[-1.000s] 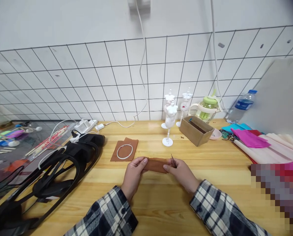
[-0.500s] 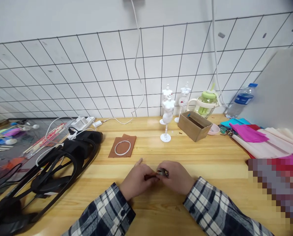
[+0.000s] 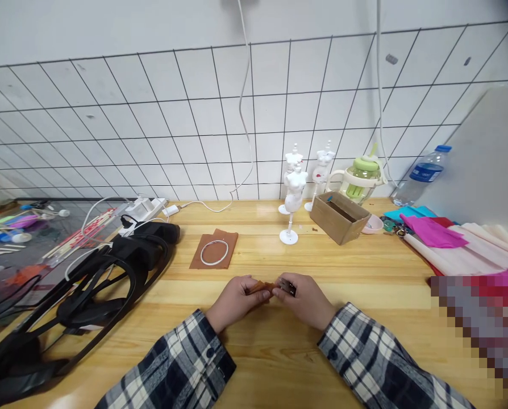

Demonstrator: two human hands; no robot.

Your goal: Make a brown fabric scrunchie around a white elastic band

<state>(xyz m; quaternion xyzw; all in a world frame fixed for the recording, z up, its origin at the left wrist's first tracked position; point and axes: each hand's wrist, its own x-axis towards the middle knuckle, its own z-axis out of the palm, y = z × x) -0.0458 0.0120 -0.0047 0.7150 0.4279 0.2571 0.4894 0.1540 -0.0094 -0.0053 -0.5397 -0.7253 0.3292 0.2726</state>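
My left hand (image 3: 233, 299) and my right hand (image 3: 305, 297) meet over the wooden table (image 3: 365, 295) near its front middle. Between their fingertips is a small piece of brown cloth (image 3: 260, 287), bunched up. My left hand pinches its left end. My right hand pinches the right end together with a small dark metal tool (image 3: 287, 287), whose shape I cannot make out. Behind my hands, a second brown cloth piece (image 3: 228, 241) lies flat with a white ring (image 3: 214, 252) on it.
Black headset straps (image 3: 100, 284) sprawl at left beside a tray of small parts (image 3: 15, 238). Three white mini mannequins (image 3: 295, 196), a cardboard box (image 3: 334, 216), a green-lidded cup (image 3: 358, 180) and a water bottle (image 3: 422, 175) stand at the back. Coloured fabrics (image 3: 445, 244) pile at right.
A second ago the brown cloth was stretched flat between my hands. Both hands have since come together and the cloth is now gathered small between the fingertips.
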